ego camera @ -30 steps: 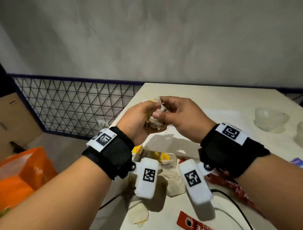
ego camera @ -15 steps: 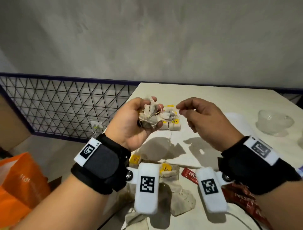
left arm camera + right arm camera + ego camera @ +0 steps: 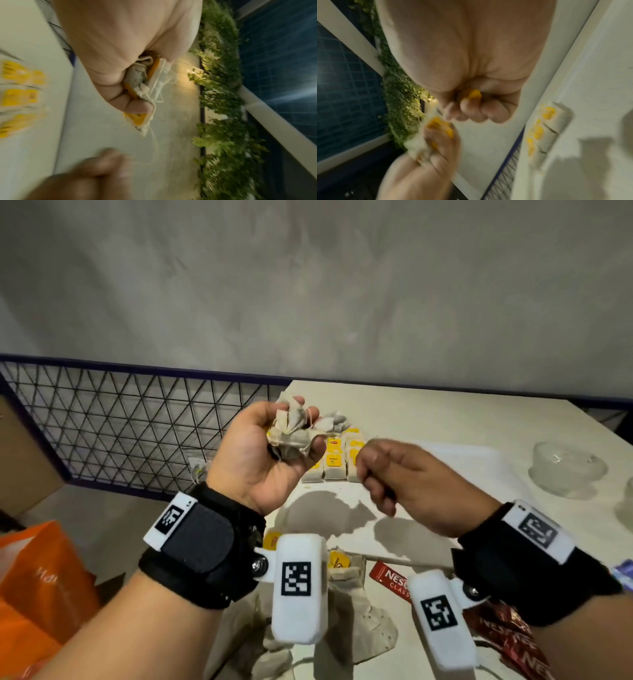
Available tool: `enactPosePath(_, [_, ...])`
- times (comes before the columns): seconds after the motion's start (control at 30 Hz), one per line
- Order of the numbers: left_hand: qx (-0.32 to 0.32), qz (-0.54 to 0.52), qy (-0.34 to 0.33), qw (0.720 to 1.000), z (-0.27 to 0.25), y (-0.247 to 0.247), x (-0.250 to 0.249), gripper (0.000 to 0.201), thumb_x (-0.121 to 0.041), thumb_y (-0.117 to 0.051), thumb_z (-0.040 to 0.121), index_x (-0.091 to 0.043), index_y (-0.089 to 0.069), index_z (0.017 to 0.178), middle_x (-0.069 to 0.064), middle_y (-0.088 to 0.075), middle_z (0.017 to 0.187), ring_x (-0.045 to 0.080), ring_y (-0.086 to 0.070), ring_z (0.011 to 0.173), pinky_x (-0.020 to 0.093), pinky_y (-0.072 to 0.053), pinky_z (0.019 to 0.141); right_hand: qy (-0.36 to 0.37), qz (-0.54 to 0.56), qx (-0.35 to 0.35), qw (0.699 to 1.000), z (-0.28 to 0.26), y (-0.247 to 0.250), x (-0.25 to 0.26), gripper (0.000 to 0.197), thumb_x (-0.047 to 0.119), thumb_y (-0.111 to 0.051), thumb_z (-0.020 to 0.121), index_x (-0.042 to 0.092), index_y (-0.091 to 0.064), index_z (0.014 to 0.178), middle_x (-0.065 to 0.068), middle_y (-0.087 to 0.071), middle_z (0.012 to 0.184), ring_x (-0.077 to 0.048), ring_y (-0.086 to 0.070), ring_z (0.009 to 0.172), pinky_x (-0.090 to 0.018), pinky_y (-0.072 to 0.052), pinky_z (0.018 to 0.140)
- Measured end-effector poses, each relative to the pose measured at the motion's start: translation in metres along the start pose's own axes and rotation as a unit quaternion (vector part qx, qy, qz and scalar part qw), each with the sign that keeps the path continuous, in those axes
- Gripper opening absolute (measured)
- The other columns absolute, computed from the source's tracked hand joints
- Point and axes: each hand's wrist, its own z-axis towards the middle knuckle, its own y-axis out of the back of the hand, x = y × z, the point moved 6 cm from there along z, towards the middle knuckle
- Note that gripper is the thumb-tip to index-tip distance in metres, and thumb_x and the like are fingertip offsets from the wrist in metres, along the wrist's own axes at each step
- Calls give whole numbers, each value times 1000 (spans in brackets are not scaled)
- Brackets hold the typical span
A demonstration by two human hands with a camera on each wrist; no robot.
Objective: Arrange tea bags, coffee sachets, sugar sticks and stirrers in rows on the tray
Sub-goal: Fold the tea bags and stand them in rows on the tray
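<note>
My left hand [image 3: 287, 419], raised above the table's left part, grips a crumpled bunch of tea bags [image 3: 291, 440] with yellow tags [image 3: 137, 117]. The right hand [image 3: 368, 470] is a short way to its right, fingers curled, pinching one yellow tag [image 3: 471, 94]. A thin string [image 3: 155, 142] runs from the bunch to that hand. Behind the hands, a row of tea bags [image 3: 334, 460] with yellow tags lies on the white tray [image 3: 462, 467]. More loose tea bags [image 3: 359, 628] and red coffee sachets [image 3: 390, 580] lie on the table near me.
A glass bowl [image 3: 565, 470] stands at the right of the table. A wire mesh fence [image 3: 120, 422] runs along the table's left side, with an orange bag [image 3: 41, 594] on the floor below. A grey wall is behind.
Both hands were together on the bunch a second ago. The right hand has since pulled away to the right with a tag, drawing its string out; the left hand keeps the bunch.
</note>
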Motion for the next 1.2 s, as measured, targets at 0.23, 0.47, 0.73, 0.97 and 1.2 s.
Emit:
enactPosePath(0.23, [-117,-87,28,989,-6,37,34,26,-17,-35,91,-8,-57,81,10,-63,70,22,-61,48,24,-53,45,88,103,-61,989,40,7,60,34,25,-35,104,13,-49,76,-2,-45,56,-15,-33,43,-23,-29,45])
enactPosePath(0.47, [-159,-73,55,983,-9,50,50,21,-19,-41,90,-13,-57,77,6,-58,63,22,-58,53,36,-57,51,106,131,-62,984,52,7,87,34,25,-34,104,13,-49,75,-2,-46,57,-16,-33,44,-26,-27,49])
enactPosePath(0.73, [-63,308,-85,946,-10,22,3,17,-22,-75,72,-17,-59,77,0,-55,62,14,-51,45,34,-48,60,64,106,-39,992,44,18,83,31,13,-30,98,13,-52,76,-5,-49,60,-17,-34,44,-27,-25,48])
enactPosePath(0.97, [42,520,-98,848,-6,-20,3,26,-24,-82,76,-17,-69,97,14,-71,83,30,-70,72,45,-56,62,53,141,27,988,34,16,78,22,6,-34,75,12,-56,76,-6,-51,62,-18,-35,46,-27,-27,47])
enactPosePath(1.2, [17,476,-57,877,0,-13,12,13,-15,-63,92,-8,-64,82,16,-62,71,25,-57,50,40,-53,56,37,114,13,993,26,22,58,29,-10,-35,91,8,-57,87,-8,-66,80,-18,-55,56,-25,-43,52])
